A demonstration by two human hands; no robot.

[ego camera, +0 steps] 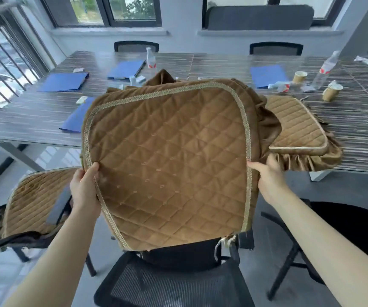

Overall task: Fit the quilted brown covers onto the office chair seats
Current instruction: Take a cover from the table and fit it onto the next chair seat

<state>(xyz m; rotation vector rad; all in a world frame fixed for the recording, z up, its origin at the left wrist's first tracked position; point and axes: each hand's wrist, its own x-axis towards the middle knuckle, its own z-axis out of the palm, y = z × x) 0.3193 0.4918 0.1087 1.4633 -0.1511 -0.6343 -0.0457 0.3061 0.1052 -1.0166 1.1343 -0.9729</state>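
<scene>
A quilted brown cover (pixel 167 156) with gold braid trim hangs in the air above a black mesh office chair (pixel 174 282). My left hand (pixel 85 189) grips its left edge, thumb on the quilted face. My right hand (pixel 269 180) grips its right edge, fingers hidden behind the fabric. Another brown cover (pixel 298 127) with a pleated skirt lies on the table at the right. A third cover (pixel 34 200) sits on the seat of the chair at the left. The held cover hides the seat of the chair below it.
The long striped table (pixel 34 116) carries blue folders (pixel 65 82), plastic bottles (pixel 151 58) and paper cups (pixel 331 91). A black chair (pixel 345 229) stands at the right. More chairs stand behind the table under the windows. A railing runs along the left.
</scene>
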